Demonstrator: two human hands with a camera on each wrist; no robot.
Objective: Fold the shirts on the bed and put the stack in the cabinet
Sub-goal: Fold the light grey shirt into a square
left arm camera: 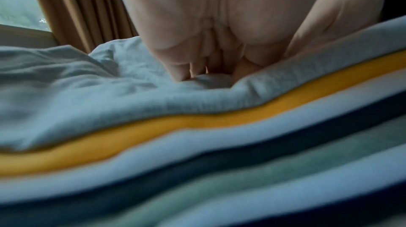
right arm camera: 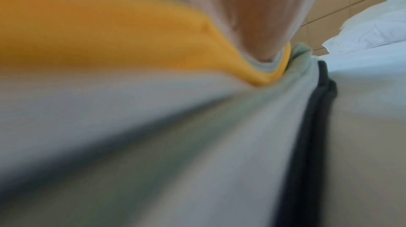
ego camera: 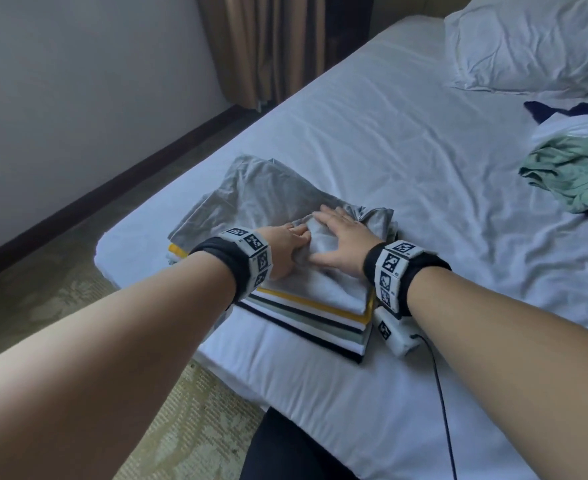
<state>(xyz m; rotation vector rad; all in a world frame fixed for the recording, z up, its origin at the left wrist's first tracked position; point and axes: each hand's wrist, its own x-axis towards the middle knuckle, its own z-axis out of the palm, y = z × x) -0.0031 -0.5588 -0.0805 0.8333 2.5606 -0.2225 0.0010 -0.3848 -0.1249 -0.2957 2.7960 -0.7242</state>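
Near the bed [ego camera: 372, 140] corner, my left hand [ego camera: 287, 247] pinched the grey shirt [ego camera: 261, 192]; my right hand [ego camera: 341, 240] pressed flat. I judged the stack [ego camera: 320, 317] might slump if that bunched fold dragged.

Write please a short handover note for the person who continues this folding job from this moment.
Left hand pinches a fold of the grey shirt on top of the stack. Right hand lies flat, pressing the same shirt.
Done: several shirts are folded and stacked at the near edge of the bed.
Left: finish the grey shirt, fold the loose pile near the pillow, then carry the stack to the cabinet, which is not in view.
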